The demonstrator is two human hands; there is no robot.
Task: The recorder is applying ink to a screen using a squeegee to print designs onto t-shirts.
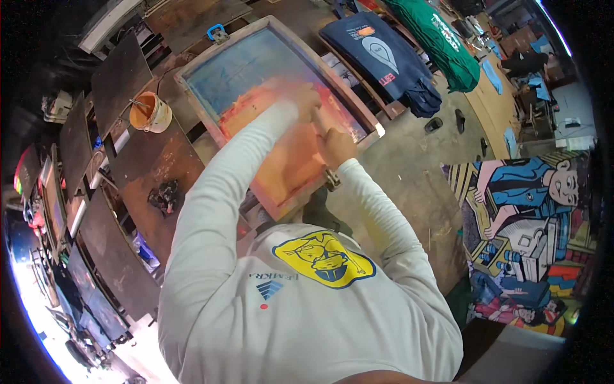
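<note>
A wooden-framed printing screen (214,125) lies tilted in front of me, its mesh blue-grey at the far end and smeared with orange and red ink nearer me. Over the ink, my left hand (306,99) is closed round one end of a squeegee (322,123) and partly blurred. My right hand (338,148) grips the other end, close to the screen's right edge. Both hands hide much of the squeegee, and its blade cannot be made out.
An orange-stained bucket (151,112) with a stick in it stands on dark boards at the left. Metal clamps sit at the frame's far end (218,34) and near corner (331,180). Dark blue printed fabric (364,51) and green fabric (441,48) lie beyond. A painted mural (524,237) is at the right.
</note>
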